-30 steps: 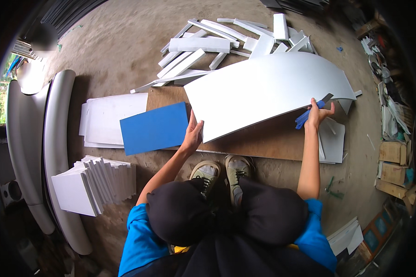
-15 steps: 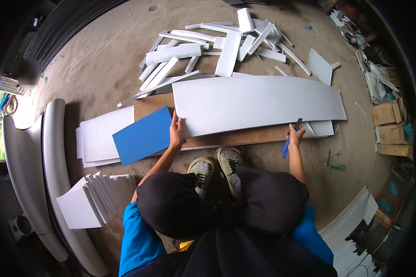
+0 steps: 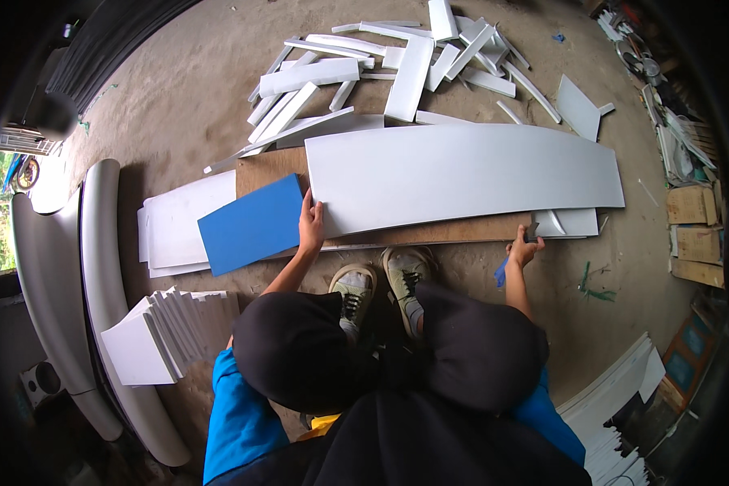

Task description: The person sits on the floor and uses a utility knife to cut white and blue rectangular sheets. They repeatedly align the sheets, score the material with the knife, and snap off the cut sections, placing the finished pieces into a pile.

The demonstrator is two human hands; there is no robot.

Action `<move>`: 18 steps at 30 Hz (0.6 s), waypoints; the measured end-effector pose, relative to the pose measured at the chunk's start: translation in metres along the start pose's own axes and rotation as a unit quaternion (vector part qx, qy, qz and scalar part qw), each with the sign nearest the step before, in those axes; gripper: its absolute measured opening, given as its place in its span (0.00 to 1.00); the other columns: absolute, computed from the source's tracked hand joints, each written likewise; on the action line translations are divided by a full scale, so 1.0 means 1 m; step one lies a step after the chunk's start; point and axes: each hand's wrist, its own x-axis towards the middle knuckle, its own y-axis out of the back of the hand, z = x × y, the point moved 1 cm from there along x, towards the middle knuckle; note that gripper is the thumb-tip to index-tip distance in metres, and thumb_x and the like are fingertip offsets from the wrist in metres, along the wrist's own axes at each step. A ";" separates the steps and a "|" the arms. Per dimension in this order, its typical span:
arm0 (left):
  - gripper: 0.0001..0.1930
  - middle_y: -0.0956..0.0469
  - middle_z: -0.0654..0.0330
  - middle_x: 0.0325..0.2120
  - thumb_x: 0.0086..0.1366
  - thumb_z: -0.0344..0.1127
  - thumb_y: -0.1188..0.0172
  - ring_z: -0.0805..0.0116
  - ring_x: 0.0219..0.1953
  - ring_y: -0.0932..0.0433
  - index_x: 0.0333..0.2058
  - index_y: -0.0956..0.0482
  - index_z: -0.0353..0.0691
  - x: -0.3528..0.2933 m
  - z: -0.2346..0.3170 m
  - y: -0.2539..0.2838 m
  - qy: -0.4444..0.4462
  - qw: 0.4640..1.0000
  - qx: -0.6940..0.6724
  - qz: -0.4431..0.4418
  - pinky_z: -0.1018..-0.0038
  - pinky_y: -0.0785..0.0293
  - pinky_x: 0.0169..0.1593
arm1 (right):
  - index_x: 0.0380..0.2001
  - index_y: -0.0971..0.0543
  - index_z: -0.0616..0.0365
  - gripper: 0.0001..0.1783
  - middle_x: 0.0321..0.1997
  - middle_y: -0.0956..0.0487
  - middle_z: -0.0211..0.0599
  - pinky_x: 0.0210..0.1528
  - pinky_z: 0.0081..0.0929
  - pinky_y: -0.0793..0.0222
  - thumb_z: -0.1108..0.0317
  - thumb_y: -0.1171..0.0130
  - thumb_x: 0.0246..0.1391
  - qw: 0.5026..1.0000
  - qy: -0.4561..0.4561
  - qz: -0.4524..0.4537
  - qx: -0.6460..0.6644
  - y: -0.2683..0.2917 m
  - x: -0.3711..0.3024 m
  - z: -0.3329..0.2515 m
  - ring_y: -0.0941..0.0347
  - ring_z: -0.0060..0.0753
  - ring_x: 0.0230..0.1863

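A long white board (image 3: pixel 462 174) lies flat on a brown wooden panel (image 3: pixel 271 168) on the ground in front of my feet. My left hand (image 3: pixel 310 222) rests on the board's lower left corner. My right hand (image 3: pixel 523 248) sits near the board's lower right edge and grips a blue-handled cutter (image 3: pixel 504 270). A blue rectangular sheet (image 3: pixel 251 223) lies just left of my left hand, partly over the brown panel.
Several white offcut strips (image 3: pixel 381 57) lie piled behind the board. Flat white sheets (image 3: pixel 174 227) sit at left, a stack of white pieces (image 3: pixel 166 332) at lower left, long grey curved panels (image 3: pixel 97 267) beyond. Cardboard boxes (image 3: pixel 692 223) stand at right.
The white board was tilted up and has come down flat on the brown panel. My right hand with the cutter has dropped to the board's near right edge.
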 end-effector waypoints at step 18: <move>0.39 0.53 0.38 0.56 0.53 0.31 0.42 0.44 0.56 0.49 0.59 0.55 0.32 -0.018 0.010 -0.016 -0.217 0.923 0.315 0.043 0.58 0.49 0.57 | 0.50 0.43 0.59 0.30 0.39 0.31 0.47 0.40 0.33 0.34 0.69 0.42 0.45 0.928 0.250 -0.275 -0.041 -0.055 -0.014 -0.096 0.31 0.41 0.37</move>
